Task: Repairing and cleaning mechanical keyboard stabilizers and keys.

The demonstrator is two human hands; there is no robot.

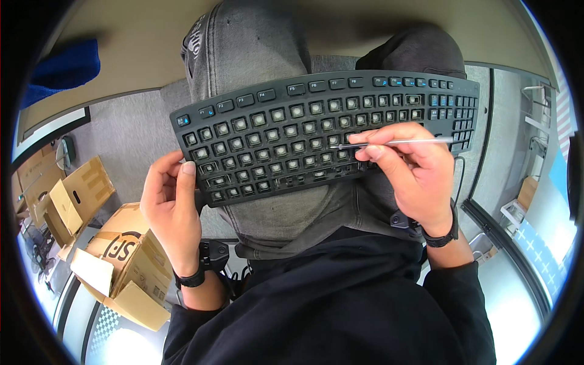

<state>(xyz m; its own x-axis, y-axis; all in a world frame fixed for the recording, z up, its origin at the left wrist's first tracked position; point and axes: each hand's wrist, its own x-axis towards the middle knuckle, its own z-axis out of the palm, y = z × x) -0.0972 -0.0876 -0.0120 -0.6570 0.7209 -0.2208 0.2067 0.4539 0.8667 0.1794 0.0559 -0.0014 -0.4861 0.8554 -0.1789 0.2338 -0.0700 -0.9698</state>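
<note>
A black keyboard (277,196) lies tilted across my lap, its right end higher. Most main keys are without caps, showing pale square key posts. The top function row and the number pad at the right still have caps. My left hand (172,204) pinches the lower left edge of the keyboard between thumb and fingers. Above the right-middle keys, my right hand (413,170) is closed around a thin silver rod-like tool (420,141). Its narrow tip points left, at a key post near the middle; whether it touches cannot be told. Its exact kind is unclear.
My knees in dark grey trousers (261,55) support the keyboard. Open cardboard boxes (131,261) stand on the left. A blue cloth (73,64) hangs at upper left. The keyboard's cable (460,173) hangs by its right end. A beige panel (137,45) is beyond my knees.
</note>
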